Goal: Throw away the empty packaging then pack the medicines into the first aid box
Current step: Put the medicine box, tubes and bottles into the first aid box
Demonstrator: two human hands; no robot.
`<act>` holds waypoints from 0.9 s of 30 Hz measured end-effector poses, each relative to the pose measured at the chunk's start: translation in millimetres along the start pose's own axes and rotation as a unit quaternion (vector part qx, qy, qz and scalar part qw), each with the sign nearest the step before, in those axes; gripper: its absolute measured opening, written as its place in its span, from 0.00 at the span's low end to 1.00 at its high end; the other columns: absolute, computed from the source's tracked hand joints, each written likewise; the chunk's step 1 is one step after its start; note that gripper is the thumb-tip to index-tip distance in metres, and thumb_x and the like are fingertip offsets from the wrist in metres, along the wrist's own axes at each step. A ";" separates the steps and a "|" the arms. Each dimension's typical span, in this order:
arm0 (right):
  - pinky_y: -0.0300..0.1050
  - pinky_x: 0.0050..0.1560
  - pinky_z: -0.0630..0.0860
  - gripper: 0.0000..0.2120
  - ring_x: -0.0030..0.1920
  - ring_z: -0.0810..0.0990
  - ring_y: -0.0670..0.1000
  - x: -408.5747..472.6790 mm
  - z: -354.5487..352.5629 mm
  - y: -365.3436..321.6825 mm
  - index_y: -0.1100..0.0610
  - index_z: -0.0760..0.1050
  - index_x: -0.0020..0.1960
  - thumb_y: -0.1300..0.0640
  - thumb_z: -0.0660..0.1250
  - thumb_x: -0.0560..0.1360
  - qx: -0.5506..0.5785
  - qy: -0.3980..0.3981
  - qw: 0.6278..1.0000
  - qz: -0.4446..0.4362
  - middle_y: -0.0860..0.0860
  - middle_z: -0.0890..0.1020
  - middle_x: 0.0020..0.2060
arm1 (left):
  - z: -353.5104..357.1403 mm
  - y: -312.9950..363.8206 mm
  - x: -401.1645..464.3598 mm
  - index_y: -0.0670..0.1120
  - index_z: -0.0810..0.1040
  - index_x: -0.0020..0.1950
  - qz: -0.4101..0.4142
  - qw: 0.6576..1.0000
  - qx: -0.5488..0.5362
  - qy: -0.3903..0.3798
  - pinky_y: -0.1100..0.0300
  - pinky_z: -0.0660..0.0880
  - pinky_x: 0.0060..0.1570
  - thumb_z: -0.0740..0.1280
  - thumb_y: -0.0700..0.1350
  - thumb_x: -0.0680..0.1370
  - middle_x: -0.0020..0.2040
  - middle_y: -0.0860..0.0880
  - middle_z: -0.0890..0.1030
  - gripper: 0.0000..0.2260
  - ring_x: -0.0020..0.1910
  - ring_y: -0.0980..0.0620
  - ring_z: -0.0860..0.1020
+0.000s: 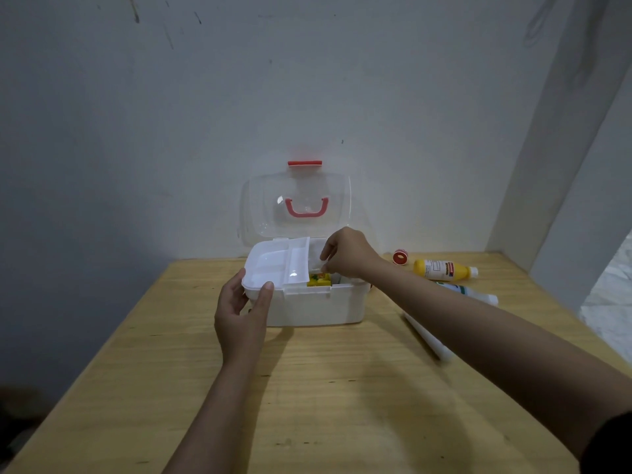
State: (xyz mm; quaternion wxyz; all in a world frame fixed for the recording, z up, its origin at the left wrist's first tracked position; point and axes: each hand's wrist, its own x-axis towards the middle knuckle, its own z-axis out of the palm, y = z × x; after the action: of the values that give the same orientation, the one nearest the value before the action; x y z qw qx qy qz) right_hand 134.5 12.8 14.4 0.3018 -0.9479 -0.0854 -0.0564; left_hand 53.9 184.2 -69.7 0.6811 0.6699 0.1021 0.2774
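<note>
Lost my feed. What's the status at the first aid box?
Left hand on inner tray corner; right hand pinching its far edge. First aid box open, yellow pack inside. Yellow bottle unpacked.

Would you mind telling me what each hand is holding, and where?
Both hold the white inner tray over the first aid box: the left hand at its near-left corner, the right hand at its right edge.

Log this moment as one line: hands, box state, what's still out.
left hand: holding inner tray | right hand: on tray's far side | first aid box: lid open, yellow pack inside | on table: yellow bottle, small red-capped item
</note>
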 end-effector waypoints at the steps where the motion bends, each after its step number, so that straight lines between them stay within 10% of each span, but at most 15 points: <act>1: 0.43 0.47 0.80 0.09 0.42 0.79 0.50 0.3 0.8 -0.4 0.63 0.82 0.46 0.66 0.75 0.66 -0.003 -0.003 1.000 0.001 0.56 0.83 0.45 | 0.1 0.0 -0.1 0.56 0.73 0.65 0.001 1.000 0.001 0.000 0.45 0.79 0.54 0.73 0.49 0.72 0.63 0.51 0.77 0.23 0.60 0.50 0.77; 17: 0.38 0.44 0.74 0.08 0.40 0.79 0.47 -35.1 -58.9 30.9 0.61 0.84 0.47 0.65 0.71 0.69 -0.001 0.116 0.991 -0.069 0.56 0.86 0.43 | -1.1 0.8 1.1 0.58 0.74 0.62 -0.003 1.000 -0.012 -0.013 0.47 0.77 0.58 0.74 0.48 0.71 0.61 0.51 0.79 0.21 0.59 0.53 0.78; 27: 0.40 0.44 0.73 0.14 0.44 0.78 0.49 -98.7 -106.5 159.1 0.56 0.82 0.52 0.61 0.75 0.67 -0.141 0.064 0.984 0.088 0.53 0.84 0.50 | -2.3 2.2 0.8 0.56 0.74 0.63 0.004 1.000 0.002 -0.020 0.47 0.77 0.58 0.74 0.50 0.71 0.60 0.50 0.80 0.22 0.58 0.52 0.79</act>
State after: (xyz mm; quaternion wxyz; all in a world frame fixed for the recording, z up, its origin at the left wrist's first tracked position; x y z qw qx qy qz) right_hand 63.2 -189.5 -4.3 0.1741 -0.9791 0.0264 -0.1019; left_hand 52.9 186.5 -67.6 0.6806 0.6770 0.0860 0.2664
